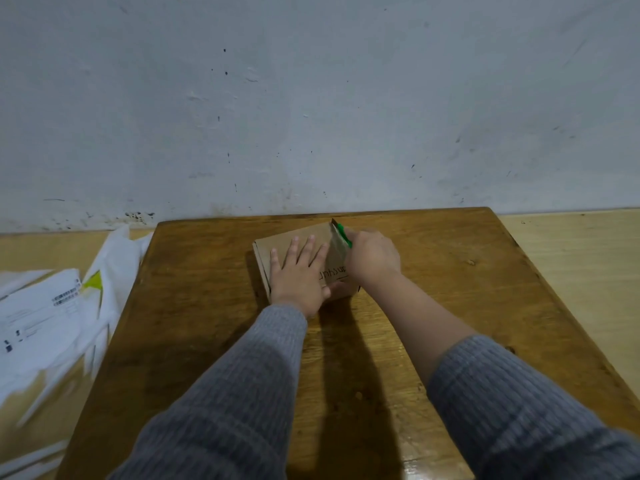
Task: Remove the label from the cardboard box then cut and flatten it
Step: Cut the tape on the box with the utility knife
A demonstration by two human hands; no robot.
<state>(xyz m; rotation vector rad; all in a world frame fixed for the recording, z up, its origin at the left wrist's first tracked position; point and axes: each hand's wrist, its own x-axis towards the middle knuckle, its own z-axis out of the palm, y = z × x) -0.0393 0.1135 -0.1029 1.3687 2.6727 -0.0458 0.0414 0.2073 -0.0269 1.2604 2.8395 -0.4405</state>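
A small brown cardboard box (277, 242) lies near the far edge of the wooden table (194, 306). My left hand (300, 276) presses flat on the box's top, fingers spread and straight. My right hand (372, 256) grips a green-handled cutter (343, 233) at the box's far right corner, with the blade tip at the top edge. Printed dark lettering shows on the box between my hands. No label is visible on the box from here.
White mailer bags and labelled packages (45, 317) are piled on the floor left of the table. A stained pale wall (311, 98) stands just behind the table's far edge. Light wooden flooring (571, 258) lies to the right.
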